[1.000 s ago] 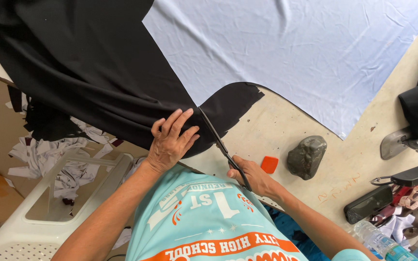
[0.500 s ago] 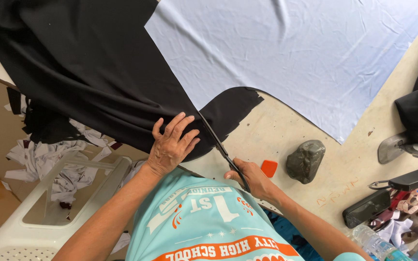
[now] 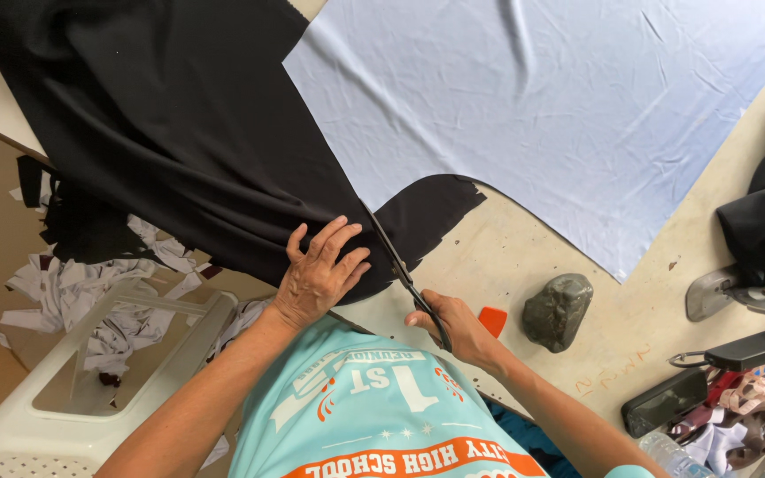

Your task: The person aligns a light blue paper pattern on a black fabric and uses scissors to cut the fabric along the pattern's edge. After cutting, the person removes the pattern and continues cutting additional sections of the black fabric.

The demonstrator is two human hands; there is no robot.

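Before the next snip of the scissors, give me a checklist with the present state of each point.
1. Left hand pressed flat on the black fabric beside the cut: ok.
2. Left fingers off the blade line: ok, though close.
3. Right hand gripping the dark-handled scissors: ok.
4. Blades following the edge of the pale blue fabric sheet: ok.
5. Grey stone and small orange piece out of the cutting path: ok.
6. Black fabric lying smooth under the blades: cannot tell.
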